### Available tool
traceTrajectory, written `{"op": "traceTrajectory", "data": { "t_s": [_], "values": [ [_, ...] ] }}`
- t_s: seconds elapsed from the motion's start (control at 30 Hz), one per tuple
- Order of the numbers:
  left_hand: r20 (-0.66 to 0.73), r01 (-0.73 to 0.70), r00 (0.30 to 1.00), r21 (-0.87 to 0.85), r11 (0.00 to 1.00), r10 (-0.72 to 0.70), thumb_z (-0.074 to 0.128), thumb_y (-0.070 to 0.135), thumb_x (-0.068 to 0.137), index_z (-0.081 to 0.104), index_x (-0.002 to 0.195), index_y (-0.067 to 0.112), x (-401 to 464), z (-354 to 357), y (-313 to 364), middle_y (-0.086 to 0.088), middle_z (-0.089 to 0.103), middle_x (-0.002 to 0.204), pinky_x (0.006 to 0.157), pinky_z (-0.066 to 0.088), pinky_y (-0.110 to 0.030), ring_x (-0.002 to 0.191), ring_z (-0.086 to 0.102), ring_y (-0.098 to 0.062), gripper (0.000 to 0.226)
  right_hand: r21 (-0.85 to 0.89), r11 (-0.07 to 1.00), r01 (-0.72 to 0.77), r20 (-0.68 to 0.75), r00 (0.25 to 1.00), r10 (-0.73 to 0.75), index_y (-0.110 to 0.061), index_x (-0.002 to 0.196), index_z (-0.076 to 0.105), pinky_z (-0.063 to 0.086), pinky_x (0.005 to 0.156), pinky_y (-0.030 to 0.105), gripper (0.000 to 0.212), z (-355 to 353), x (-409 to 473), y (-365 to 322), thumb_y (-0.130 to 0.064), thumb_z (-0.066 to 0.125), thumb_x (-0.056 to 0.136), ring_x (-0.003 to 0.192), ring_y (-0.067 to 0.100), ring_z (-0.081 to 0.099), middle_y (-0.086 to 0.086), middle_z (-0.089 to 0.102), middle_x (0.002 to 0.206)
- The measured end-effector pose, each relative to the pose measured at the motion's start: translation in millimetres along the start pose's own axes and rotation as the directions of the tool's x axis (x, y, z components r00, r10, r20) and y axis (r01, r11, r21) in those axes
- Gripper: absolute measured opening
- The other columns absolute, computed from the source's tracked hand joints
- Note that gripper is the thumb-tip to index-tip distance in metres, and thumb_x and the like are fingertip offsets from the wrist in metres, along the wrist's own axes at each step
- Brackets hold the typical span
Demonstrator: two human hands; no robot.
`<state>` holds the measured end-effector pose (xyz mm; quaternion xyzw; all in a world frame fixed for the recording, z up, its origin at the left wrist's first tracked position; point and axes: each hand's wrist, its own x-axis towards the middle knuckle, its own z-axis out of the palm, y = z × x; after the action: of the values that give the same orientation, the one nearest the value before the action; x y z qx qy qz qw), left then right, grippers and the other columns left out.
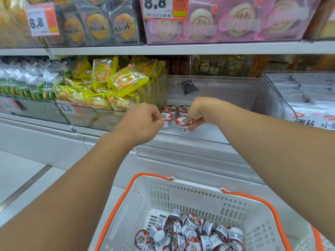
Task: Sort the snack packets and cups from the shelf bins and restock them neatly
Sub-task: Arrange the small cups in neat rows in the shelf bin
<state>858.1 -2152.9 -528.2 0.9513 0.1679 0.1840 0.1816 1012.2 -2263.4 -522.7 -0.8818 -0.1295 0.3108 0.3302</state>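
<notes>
Four small white cups with red lids stand in a square at the left of a clear shelf bin (pixel 213 142). My left hand (pixel 143 121) pinches the front left cup (pixel 167 120). My right hand (pixel 201 111) grips the rim of the front right cup (pixel 182 124). Two more cups (pixel 169 109) (pixel 183 109) stand upright just behind them. Below, a white basket (pixel 181 194) with orange handles holds several more of the same cups (pixel 188 232), lying in a jumble.
A bin of yellow snack packets (pixel 116 82) borders the cup bin on the left, green packets (pixel 34 86) beyond it. White packets (pixel 311 113) fill the bin on the right. A dark packet (pixel 188 86) lies at the cup bin's back. The upper shelf carries pastry packs.
</notes>
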Motion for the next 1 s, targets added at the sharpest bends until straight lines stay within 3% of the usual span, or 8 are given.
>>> {"op": "traceTrajectory", "data": {
  "t_s": [0.17, 0.37, 0.57, 0.67, 0.73, 0.83, 0.9, 1.0],
  "values": [
    [0.0, -0.005, 1.0, -0.006, 1.0, 0.005, 0.064, 0.026, 0.092, 0.072, 0.088, 0.018, -0.7, 0.9, 0.8, 0.003, 0.069, 0.085, 0.067, 0.043, -0.026, 0.077, 0.059, -0.014, 0.012, 0.25, 0.967, 0.044, 0.016, 0.999, -0.05, 0.012, 0.134, 0.047, 0.055, 0.094, 0.034, 0.042, 0.8, 4.1, 8.0, 0.012, 0.057, 0.093, 0.113, 0.033, 0.065, 0.025, 0.053, 0.137],
    [0.016, -0.013, 1.0, -0.017, 1.0, 0.013, 0.061, 0.027, 0.094, 0.071, 0.088, 0.018, -2.5, 0.8, 0.6, 0.003, 0.068, 0.084, 0.065, 0.043, -0.028, 0.081, 0.061, -0.016, 0.015, 0.181, 0.977, 0.111, 0.002, 0.994, -0.113, 0.007, 0.134, 0.047, 0.056, 0.089, 0.037, 0.044, -9.1, -8.0, 6.7, 0.012, 0.058, 0.092, 0.116, 0.032, 0.062, 0.023, 0.054, 0.135],
    [-0.253, -0.217, 0.942, 0.043, 0.975, 0.22, 0.07, 0.028, 0.086, 0.064, 0.073, 0.022, -16.9, -6.9, 11.0, 0.009, 0.06, 0.063, 0.059, 0.05, -0.032, 0.064, 0.059, -0.014, 0.015, -0.349, 0.889, 0.298, 0.02, 0.95, -0.31, -0.001, 0.1, 0.071, 0.062, 0.07, 0.032, 0.018, -44.3, -58.1, 5.4, -0.016, 0.07, 0.091, 0.071, 0.018, 0.07, 0.008, 0.073, 0.083],
    [-0.401, -0.353, 0.847, 0.065, 0.933, 0.349, 0.067, 0.03, 0.077, 0.048, 0.055, 0.023, -42.5, -13.0, 19.6, 0.01, 0.042, 0.045, 0.05, 0.038, -0.027, 0.047, 0.046, -0.016, 0.03, -0.357, 0.771, 0.527, 0.285, 0.848, -0.447, -0.008, 0.069, 0.066, 0.037, 0.045, 0.023, 0.027, -51.4, -117.6, 5.0, -0.029, 0.077, 0.082, 0.047, 0.017, 0.043, 0.002, 0.058, 0.056],
    [-0.275, -0.386, 0.877, 0.086, 0.918, 0.394, 0.058, 0.035, 0.071, 0.045, 0.052, 0.021, -65.6, -2.4, 16.6, 0.008, 0.039, 0.043, 0.05, 0.041, -0.028, 0.047, 0.043, -0.019, 0.027, -0.361, 0.764, 0.535, 0.582, 0.769, -0.263, -0.011, 0.076, 0.072, 0.027, 0.04, 0.016, 0.02, -38.1, -150.5, 18.4, -0.031, 0.076, 0.077, 0.04, 0.013, 0.039, 0.006, 0.061, 0.059],
    [0.317, -0.303, 0.919, 0.186, 0.935, 0.235, 0.058, 0.045, 0.075, 0.06, 0.067, 0.022, -113.7, 48.6, -0.3, 0.008, 0.057, 0.064, 0.069, 0.052, -0.034, 0.071, 0.056, -0.02, 0.025, -0.52, 0.699, 0.491, 0.787, 0.593, 0.169, -0.014, 0.106, 0.071, 0.051, 0.048, 0.022, 0.019, 28.5, -143.1, 84.5, -0.023, 0.071, 0.089, 0.06, 0.019, 0.064, 0.012, 0.072, 0.088],
    [0.702, -0.203, 0.708, 0.296, 0.933, -0.069, 0.064, 0.052, 0.084, 0.067, 0.107, 0.022, -154.0, 99.4, -18.4, -0.001, 0.066, 0.105, 0.091, 0.049, -0.036, 0.106, 0.058, -0.024, 0.038, -0.718, 0.485, 0.5, 0.684, 0.634, 0.36, -0.008, 0.128, 0.06, 0.06, 0.076, 0.037, 0.042, 94.4, -119.2, 160.4, -0.028, 0.069, 0.093, 0.092, 0.029, 0.068, 0.017, 0.067, 0.116],
    [0.819, 0.004, 0.418, 0.431, 0.903, -0.393, 0.071, 0.054, 0.083, 0.039, 0.147, 0.014, -222.1, 173.0, -58.6, -0.008, 0.047, 0.146, 0.106, 0.043, -0.043, 0.131, 0.048, -0.029, 0.082, -0.866, 0.32, 0.383, 0.478, 0.821, 0.313, -0.009, 0.145, 0.043, 0.047, 0.103, 0.041, 0.076, 169.9, -89.4, 258.6, -0.048, 0.071, 0.087, 0.128, 0.03, 0.053, 0.01, 0.051, 0.145]
  ]
}}
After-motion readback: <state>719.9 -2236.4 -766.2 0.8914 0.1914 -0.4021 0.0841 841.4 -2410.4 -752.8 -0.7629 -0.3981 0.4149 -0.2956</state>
